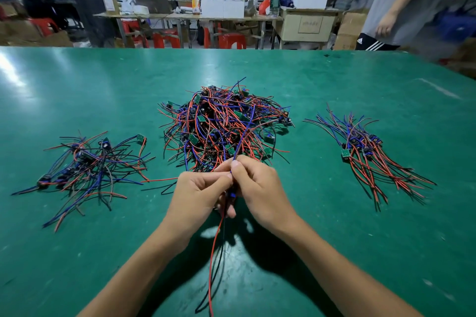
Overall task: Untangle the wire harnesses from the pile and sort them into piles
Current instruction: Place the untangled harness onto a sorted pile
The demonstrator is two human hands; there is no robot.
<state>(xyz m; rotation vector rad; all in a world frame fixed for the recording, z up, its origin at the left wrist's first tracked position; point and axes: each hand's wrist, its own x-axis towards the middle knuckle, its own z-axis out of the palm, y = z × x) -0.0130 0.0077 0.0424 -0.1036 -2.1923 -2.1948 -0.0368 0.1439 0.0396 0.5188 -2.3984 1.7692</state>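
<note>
A big tangled pile of red, blue and black wire harnesses [222, 123] with small green boards lies mid-table. A looser sorted pile [87, 165] sits to its left, and a neater, aligned pile [365, 154] to its right. My left hand [198, 195] and my right hand [257, 188] meet just in front of the big pile, both pinching one wire harness [215, 260]. Its blue and red wires rise from my fingertips toward the pile; its red and black wires hang down between my wrists. A blue part of it shows between my palms.
The green table [334, 226] stretches wide on all sides. A person in a grey shirt [401, 0] stands past the far right corner. Beyond the far edge are other workbenches, red stools, boxes and seated people.
</note>
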